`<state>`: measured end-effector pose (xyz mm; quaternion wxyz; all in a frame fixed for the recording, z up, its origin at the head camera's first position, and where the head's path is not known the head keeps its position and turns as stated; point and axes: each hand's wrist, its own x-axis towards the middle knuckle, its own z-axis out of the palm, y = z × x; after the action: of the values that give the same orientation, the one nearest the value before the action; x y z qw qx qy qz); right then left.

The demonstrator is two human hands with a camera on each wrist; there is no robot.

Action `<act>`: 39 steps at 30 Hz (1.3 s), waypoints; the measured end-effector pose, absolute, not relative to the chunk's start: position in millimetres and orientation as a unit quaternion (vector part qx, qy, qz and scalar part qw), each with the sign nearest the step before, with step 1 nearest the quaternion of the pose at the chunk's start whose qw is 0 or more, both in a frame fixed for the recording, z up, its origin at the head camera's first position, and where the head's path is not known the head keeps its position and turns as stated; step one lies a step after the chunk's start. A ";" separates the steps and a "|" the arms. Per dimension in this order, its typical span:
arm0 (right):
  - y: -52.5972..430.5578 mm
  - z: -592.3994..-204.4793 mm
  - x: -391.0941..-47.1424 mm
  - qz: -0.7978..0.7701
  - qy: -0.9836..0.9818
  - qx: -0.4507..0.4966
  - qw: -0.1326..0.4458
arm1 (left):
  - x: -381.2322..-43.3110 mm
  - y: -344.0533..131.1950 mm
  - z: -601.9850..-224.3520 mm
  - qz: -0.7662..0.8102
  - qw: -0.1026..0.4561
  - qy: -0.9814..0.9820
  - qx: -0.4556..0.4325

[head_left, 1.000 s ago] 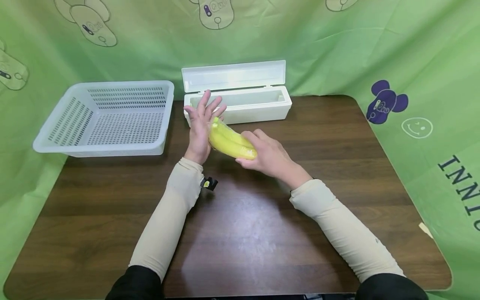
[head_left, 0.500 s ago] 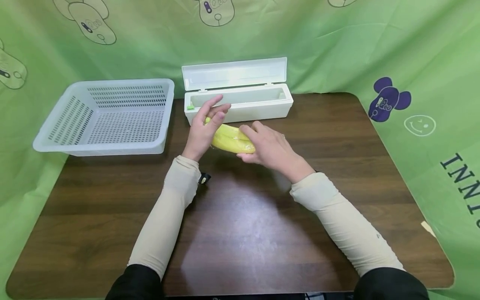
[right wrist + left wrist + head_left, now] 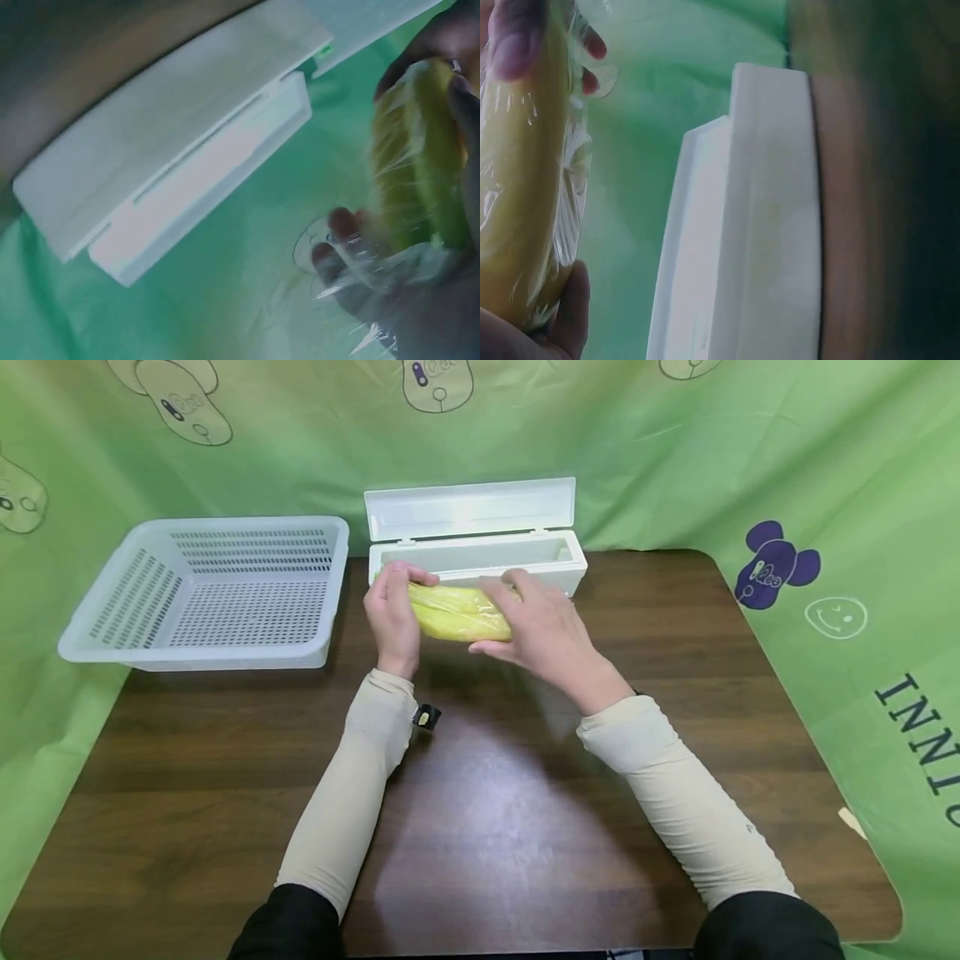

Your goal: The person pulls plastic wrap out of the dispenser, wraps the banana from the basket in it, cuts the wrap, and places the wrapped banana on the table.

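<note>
A bunch of yellow bananas, wrapped in clear cling film, is held up between both hands in front of the long white box. My left hand grips the left end, its thumb and fingers curled over it. At the other end my right hand holds the bananas, thumb below and fingers on top. Wrinkled, shiny film stands out along the side of the fruit in the left wrist view. Loose film covers some right fingers in the right wrist view.
A long white box with its lid raised stands at the back of the wooden table. To its left sits a white perforated basket. Green cloth hangs behind.
The bananas have moved up toward the white box and turned more level. My left hand, earlier spread with straight fingers, has curled round the left end. The right hand keeps its hold.
</note>
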<state>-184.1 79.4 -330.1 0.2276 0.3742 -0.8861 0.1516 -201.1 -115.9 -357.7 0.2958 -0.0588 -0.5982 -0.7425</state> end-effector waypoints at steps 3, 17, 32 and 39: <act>80.8 -327.4 -188.7 0.165 -0.868 0.387 0.265 | -202.8 -118.1 -354.8 -0.767 0.304 -0.565 -0.016; 63.3 -319.0 -200.2 0.497 -0.800 0.317 0.115 | -196.7 -107.3 -349.2 -0.868 0.258 -0.407 0.117; 1.7 -327.1 -209.2 0.800 -0.512 0.243 0.196 | -183.9 -76.6 -343.9 -0.916 0.220 -0.271 0.195; 17.4 -337.0 -202.0 0.722 -0.657 0.212 0.042 | -188.6 -88.2 -344.8 -0.923 0.207 -0.262 0.192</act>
<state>-202.0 17.4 -337.0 0.0424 0.2120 -0.6571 0.7221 -188.6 -88.2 -344.8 0.2068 0.1917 -0.2620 -0.9230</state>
